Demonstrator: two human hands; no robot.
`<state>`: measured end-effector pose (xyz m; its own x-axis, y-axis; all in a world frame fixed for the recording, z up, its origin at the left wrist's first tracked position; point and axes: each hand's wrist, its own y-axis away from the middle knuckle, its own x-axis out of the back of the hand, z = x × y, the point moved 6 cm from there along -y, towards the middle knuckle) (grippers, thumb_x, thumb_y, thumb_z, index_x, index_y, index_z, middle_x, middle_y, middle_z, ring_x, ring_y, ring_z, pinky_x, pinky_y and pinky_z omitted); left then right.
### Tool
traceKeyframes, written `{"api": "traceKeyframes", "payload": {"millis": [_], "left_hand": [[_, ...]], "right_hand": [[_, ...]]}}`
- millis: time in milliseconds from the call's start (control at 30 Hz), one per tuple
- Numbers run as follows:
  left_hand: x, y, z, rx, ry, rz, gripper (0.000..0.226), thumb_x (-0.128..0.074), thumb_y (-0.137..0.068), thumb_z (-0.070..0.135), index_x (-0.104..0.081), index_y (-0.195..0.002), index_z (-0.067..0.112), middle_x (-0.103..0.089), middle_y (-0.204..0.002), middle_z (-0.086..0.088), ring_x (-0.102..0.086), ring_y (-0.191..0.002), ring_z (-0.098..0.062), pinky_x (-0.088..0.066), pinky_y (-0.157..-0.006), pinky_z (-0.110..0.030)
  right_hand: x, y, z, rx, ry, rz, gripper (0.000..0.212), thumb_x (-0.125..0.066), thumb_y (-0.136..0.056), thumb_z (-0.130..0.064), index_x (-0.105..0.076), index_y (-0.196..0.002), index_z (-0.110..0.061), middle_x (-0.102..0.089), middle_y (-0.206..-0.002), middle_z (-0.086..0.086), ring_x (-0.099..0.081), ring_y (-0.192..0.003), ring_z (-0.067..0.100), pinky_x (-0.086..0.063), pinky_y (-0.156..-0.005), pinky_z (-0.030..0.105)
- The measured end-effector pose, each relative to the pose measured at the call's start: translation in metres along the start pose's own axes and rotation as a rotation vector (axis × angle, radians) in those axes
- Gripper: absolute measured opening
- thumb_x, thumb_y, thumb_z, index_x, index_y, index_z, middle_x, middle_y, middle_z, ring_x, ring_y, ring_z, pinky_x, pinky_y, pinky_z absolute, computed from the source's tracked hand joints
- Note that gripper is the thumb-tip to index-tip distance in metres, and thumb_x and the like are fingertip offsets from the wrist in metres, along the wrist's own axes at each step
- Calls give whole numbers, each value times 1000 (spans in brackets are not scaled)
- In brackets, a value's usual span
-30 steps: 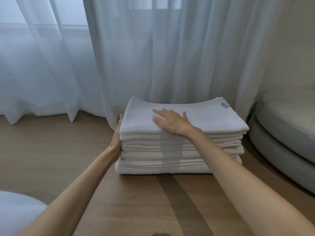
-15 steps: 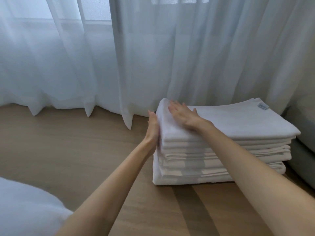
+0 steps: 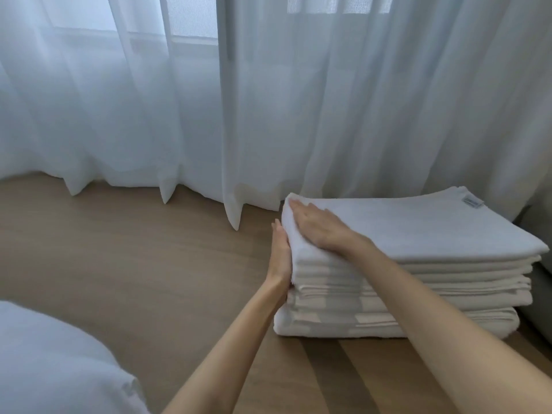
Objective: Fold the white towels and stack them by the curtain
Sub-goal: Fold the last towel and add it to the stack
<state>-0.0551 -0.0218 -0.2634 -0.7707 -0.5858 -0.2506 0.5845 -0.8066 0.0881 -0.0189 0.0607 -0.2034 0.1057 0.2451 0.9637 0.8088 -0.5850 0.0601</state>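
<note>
At the foot of a sheer white curtain (image 3: 298,115), on a wooden floor (image 3: 134,249): a stack of folded white towels (image 3: 418,291), several layers high. Its far edge lies at the curtain's hem; whether the two touch cannot be told. The top towel (image 3: 433,228) lies flat and square with the layers below, with a small grey label (image 3: 472,202) at its far right corner. The lower layers turn their folded edges toward the viewer, and the bottom one juts slightly leftward beyond those above.

Left hand (image 3: 280,258): upright, palm set against the left side of the stack at the level of the upper layers, fingers straight and together, pointing away from the viewer. Its grip is flat and spread; it presses the towel edges and encloses nothing.

Right hand (image 3: 322,231): palm down on the top towel near that towel's left edge, fingers extended toward the far left corner. Its grip is likewise flat, fingers straight, resting on the cloth without pinching it. The two hands lie just beside each other, with the towel's left edge between them. Both forearms reach in from the lower edge of the view, and the right forearm crosses in front of the stack's near face.

Surroundings: a window frame (image 3: 191,40) seen dimly through the curtain; a mass of white fabric (image 3: 53,360) at lower left, well apart from the stack; a grey upholstered piece (image 3: 543,294) just beside the stack at the right margin, mostly cut off.
</note>
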Motion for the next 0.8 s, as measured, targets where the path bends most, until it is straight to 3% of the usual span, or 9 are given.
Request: {"api": "traceKeyframes", "payload": {"millis": [100,233,300,367,467,533,633,700,800], "left_hand": [[9,9,-10,16,-47,22,67,-11,-95,60,-10,-153,27,-12,-160,0,-15,-146,-17,-16,-119,-42],[5,24,-19,16,-62,0,67,-16,-94,61,-19,-152,26,-24,-157,1,-26,-142,-16,-22,-118,-41],[4,30,-18,13,-92,-5,62,-17,-97,57,-31,-147,24,-35,-151,1,-36,-136,-14,-30,-113,-35],[5,35,-8,-5,-160,21,50,-20,-102,47,-34,-143,23,-39,-146,4,-41,-127,-11,-36,-100,-20],[13,38,22,-76,-199,209,51,-22,-103,32,-13,-153,21,-19,-156,9,-23,-141,-10,-17,-99,-16],[7,39,53,-213,-208,258,52,-24,-103,28,-9,-153,21,-12,-159,9,-15,-144,-7,-12,-104,-16],[-24,35,89,-358,-327,210,53,-32,-102,24,-16,-152,20,-22,-157,6,-20,-142,-7,-15,-107,-19],[-60,33,98,-410,-532,108,54,-38,-100,23,-22,-151,21,-32,-153,3,-29,-139,-11,-21,-102,-20],[-121,33,92,-454,-811,-90,53,-40,-98,24,-27,-149,24,-35,-152,-1,-34,-137,-18,-25,-109,-28]], "right_hand": [[20,21,38,-111,120,12,51,-10,-99,-52,3,-148,-46,8,-159,-17,7,-148,21,12,-108,62],[7,56,57,-204,173,57,52,-9,-94,-64,0,-144,-56,9,-157,-21,13,-147,21,15,-101,71],[-1,64,49,-193,180,109,52,-9,-94,-62,-2,-144,-55,6,-158,-20,12,-147,21,14,-101,71],[1,65,47,-182,144,104,50,-11,-96,-59,-6,-145,-54,3,-159,-19,9,-147,20,12,-104,68],[22,70,57,-157,42,73,47,-17,-99,-51,-21,-146,-47,-8,-159,-15,-4,-147,16,5,-114,57],[40,81,77,-202,35,163,45,-21,-101,-47,-33,-144,-42,-18,-158,-12,-15,-145,14,1,-115,53],[66,112,127,-369,122,349,45,-24,-101,-44,-42,-141,-35,-26,-156,-6,-21,-143,17,2,-113,57],[75,136,165,-503,124,396,45,-25,-100,-44,-43,-139,-33,-28,-155,-3,-22,-142,20,1,-113,59],[81,159,205,-615,107,420,45,-26,-98,-43,-53,-130,-31,-39,-147,1,-29,-137,25,-5,-114,60]]}}
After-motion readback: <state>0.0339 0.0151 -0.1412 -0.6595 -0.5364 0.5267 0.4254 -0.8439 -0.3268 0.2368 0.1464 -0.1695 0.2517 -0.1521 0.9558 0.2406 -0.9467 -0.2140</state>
